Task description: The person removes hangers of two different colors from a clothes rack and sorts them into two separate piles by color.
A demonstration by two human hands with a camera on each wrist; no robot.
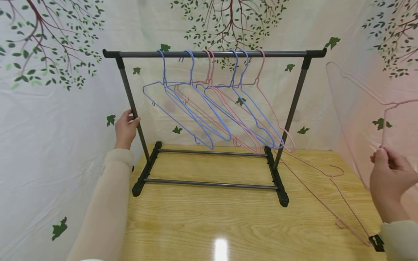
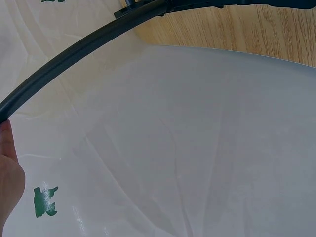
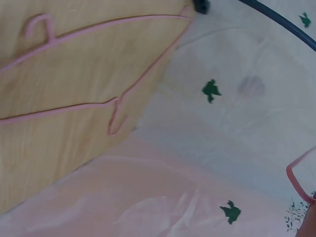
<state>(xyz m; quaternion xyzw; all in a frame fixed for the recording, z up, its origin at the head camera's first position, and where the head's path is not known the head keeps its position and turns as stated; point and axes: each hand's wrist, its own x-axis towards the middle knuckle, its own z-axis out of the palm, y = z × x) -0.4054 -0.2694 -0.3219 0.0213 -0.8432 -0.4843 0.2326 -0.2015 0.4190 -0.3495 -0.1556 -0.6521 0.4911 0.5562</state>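
My left hand (image 1: 125, 128) grips the left post (image 1: 127, 87) of a black clothes rack, thumb in front and fingers behind. The left wrist view shows a part of that hand (image 2: 10, 177) at the post (image 2: 74, 57). Off to the right of the rack, my right hand (image 1: 392, 174) pinches a pink clothes hanger (image 1: 384, 125) by its hook, the hanger's body raised above the hand. Its hook end (image 3: 295, 183) shows at the right wrist view's edge. Blue hangers (image 1: 164, 69) and pink hangers (image 1: 262, 65) hang from the rack's top rail (image 1: 277, 54).
Another pink hanger (image 3: 143, 18) lies on the wooden table (image 1: 183, 224), to the right of the rack's right foot (image 1: 277, 188). Two lower bars (image 1: 209, 183) join the feet. Pale sheeting with printed trees and leaves (image 1: 307, 108) surrounds the table.
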